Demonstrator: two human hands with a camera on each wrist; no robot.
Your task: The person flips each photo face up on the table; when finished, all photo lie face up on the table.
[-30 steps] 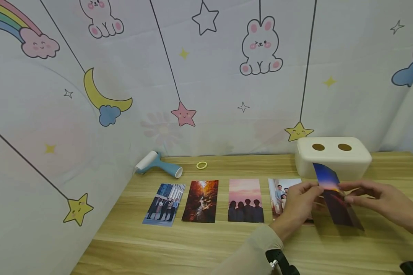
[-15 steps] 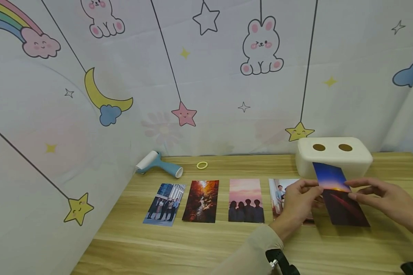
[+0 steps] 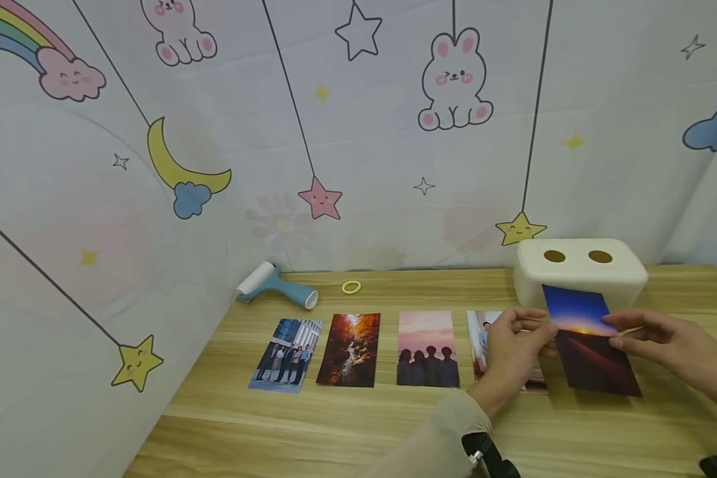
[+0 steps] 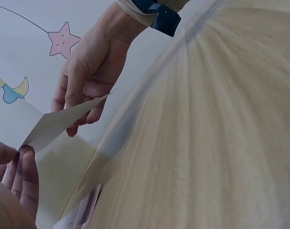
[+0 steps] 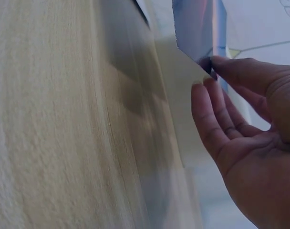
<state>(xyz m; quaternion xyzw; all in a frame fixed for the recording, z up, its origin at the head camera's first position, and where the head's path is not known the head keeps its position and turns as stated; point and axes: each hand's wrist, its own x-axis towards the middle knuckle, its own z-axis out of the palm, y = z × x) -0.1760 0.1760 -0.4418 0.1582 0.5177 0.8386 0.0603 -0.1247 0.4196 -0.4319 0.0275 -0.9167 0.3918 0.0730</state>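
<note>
My left hand (image 3: 516,348) pinches the left edge of a sunset photo print (image 3: 600,365), blue sky over dark ground. With thumb and fingertips my right hand (image 3: 669,342) pinches its right edge. The print is held tilted above the table, its picture towards the head camera. In the left wrist view the print's pale back (image 4: 59,126) shows between both hands. The right wrist view has the right thumb and fingertips at its edge. Beneath and behind my left hand lies a family photo (image 3: 480,342), partly covered.
Left of the hands lie a silhouette photo (image 3: 427,348), an autumn stream photo (image 3: 348,350) and a group photo (image 3: 285,356). A white box with two round holes (image 3: 579,265) stands behind the held print. Farther left are a lint roller (image 3: 281,285) and a yellow ring (image 3: 351,287).
The held print has turned from nearly edge-on to show its picture broadly. My right hand has shifted slightly right with its edge, while my left hand has barely moved.
</note>
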